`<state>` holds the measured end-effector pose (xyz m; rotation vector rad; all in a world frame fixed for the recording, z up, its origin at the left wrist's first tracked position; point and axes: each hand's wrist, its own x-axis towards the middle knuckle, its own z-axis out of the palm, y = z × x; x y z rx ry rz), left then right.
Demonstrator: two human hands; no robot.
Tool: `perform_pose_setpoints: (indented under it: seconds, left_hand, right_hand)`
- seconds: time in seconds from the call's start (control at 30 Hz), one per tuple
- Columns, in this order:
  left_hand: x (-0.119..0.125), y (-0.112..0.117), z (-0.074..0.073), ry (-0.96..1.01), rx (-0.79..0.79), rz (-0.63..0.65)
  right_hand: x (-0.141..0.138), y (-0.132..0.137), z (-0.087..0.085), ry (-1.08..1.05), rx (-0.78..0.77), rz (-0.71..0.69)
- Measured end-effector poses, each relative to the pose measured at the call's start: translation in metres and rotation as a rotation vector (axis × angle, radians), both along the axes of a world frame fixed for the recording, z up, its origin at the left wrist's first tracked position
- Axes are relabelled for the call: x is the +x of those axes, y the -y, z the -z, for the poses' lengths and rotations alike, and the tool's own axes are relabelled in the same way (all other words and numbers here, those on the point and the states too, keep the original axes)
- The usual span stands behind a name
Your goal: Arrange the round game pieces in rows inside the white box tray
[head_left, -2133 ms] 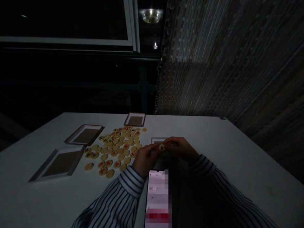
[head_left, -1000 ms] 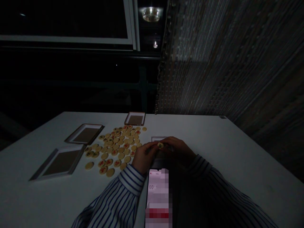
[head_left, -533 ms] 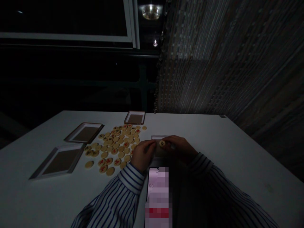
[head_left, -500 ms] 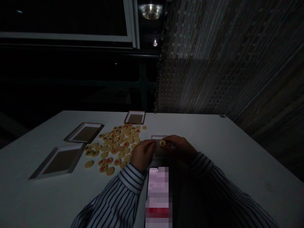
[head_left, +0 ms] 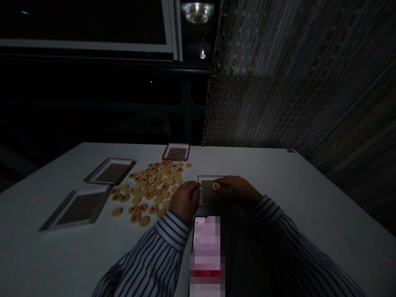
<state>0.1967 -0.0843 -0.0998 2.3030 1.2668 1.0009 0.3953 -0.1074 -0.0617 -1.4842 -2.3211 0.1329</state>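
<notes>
My right hand [head_left: 239, 189] is closed, pinching a round xiangqi piece [head_left: 216, 187] between thumb and fingers; a dark character shows on its face. The piece is over a shallow rectangular tray [head_left: 206, 194] with a brown bottom and pale rim. The tray's right part is hidden by this hand. My left hand [head_left: 185, 201], fingers bent together, is closed at the tray's left rim; its fingertips appear to grip that edge, partly in shadow. To its left lies a spread of xiangqi pieces [head_left: 157, 192], some face up with red or black characters, others plain side up.
Three more shallow trays lie around the pieces: one at the back [head_left: 176, 153], one at the left [head_left: 110, 172] and one nearer at the front left [head_left: 81, 207]. A lit phone [head_left: 200, 227] lies between my forearms on the white table [head_left: 247, 161]. A string curtain [head_left: 262, 82] hangs behind.
My right hand has shifted slightly right with the piece, away from my left hand. The fingertips of the two hands are farther apart, showing more of the tray's bottom.
</notes>
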Motion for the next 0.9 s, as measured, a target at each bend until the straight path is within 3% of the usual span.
perform_pose_setpoints:
  seconds: [0.37,0.67,0.9]
  left_hand:
    - [0.0,0.001,0.005,-0.03,0.03,0.028]
    - [0.001,0.002,0.005,-0.07,0.003,0.021]
    - [0.001,0.001,0.008,-0.058,0.029,0.024]
  right_hand:
    - [0.006,0.001,-0.002,0.141,-0.088,-0.044]
    - [0.002,-0.003,-0.023,0.236,-0.217,-0.012]
    - [-0.003,-0.011,-0.029,0.293,-0.327,-0.008]
